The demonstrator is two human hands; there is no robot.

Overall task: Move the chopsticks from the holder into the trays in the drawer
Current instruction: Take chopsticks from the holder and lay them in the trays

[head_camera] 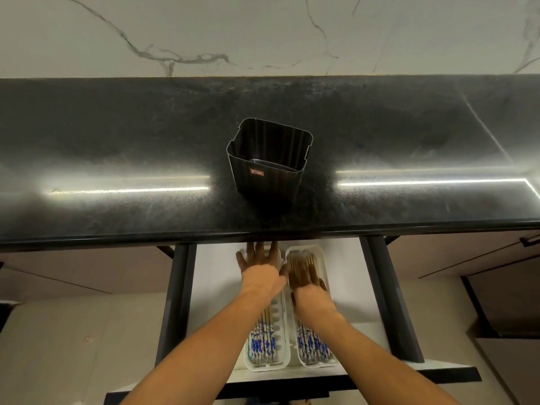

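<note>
A black square holder (268, 159) stands on the dark countertop (117, 147) with no chopsticks showing inside. Below, the open drawer (210, 276) holds two white trays side by side. The left tray (280, 331) and the right tray (320, 258) each carry several chopsticks with blue-and-white patterned ends (263, 344) toward me. My left hand (258, 268) lies flat with fingers spread over the far end of the left tray. My right hand (306, 283) rests flat on the chopsticks in the right tray, whose wooden tips (301, 263) show past my fingers.
The countertop's front edge (409, 228) overhangs the back of the drawer and hides the trays' far ends. Black drawer rails (391, 296) run along both sides. Closed cabinet fronts (73, 273) flank the drawer. A marble wall (263, 33) rises behind the counter.
</note>
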